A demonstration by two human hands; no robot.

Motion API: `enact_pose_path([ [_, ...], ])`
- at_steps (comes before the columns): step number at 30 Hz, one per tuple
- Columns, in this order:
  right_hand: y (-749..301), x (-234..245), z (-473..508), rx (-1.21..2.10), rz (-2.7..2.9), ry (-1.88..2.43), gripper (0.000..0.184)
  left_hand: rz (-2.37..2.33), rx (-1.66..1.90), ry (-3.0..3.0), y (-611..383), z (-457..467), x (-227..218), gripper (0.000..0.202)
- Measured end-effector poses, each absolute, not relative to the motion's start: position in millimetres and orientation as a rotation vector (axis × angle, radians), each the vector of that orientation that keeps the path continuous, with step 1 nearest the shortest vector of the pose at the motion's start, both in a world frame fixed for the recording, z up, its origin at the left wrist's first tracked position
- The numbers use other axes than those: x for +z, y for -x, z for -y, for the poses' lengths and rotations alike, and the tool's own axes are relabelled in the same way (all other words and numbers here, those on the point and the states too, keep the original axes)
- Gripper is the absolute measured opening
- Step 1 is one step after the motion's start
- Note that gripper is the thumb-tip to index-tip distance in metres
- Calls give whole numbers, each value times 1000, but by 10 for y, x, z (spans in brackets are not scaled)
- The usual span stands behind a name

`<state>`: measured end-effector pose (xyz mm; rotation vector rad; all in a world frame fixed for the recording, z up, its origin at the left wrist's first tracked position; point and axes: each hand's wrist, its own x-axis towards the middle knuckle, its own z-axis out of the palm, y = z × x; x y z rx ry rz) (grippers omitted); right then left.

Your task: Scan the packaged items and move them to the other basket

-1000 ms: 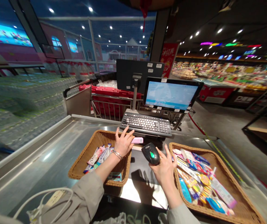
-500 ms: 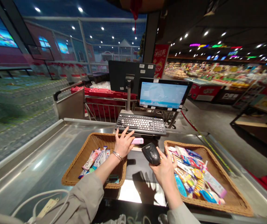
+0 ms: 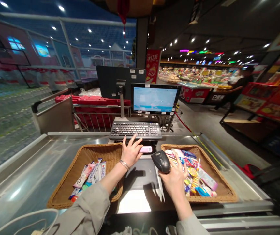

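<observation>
A small pink package with a barcode (image 3: 145,149) sticks out from the fingers of my left hand (image 3: 131,153), just in front of the keyboard (image 3: 136,130). My right hand (image 3: 175,174) grips a black barcode scanner (image 3: 161,161), whose head is tilted toward the package. Beneath my left forearm a wicker basket (image 3: 64,173) holds several wrapped candy sticks (image 3: 91,174). Beside my right hand, a second wicker basket (image 3: 224,182) is filled with many colourful snack packets (image 3: 191,169), partly covered by that hand.
A lit screen (image 3: 154,99) stands behind the keyboard, with a dark monitor back (image 3: 110,80) to its left. The metal counter (image 3: 27,173) has raised edges. White cables (image 3: 32,215) lie at the lower left. Shopping carts (image 3: 98,114) stand beyond, and a person (image 3: 240,85) is far right.
My head view has turned right, so the counter and baskets shift left in the picture. Both hands keep their hold, with scanner and package staying close together. A person has come into view.
</observation>
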<state>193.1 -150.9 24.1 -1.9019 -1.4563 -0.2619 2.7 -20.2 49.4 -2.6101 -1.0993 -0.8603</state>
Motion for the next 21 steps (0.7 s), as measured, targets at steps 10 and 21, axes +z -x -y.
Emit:
enact_pose_path([
  [10,-2176,195,1635,-329,1344,1933,31,969,-925,2635,-379,196,464,28],
  [21,-2507,92,1800,-372,1216,1995,40,824,-946,2718,-861,243,408,25],
])
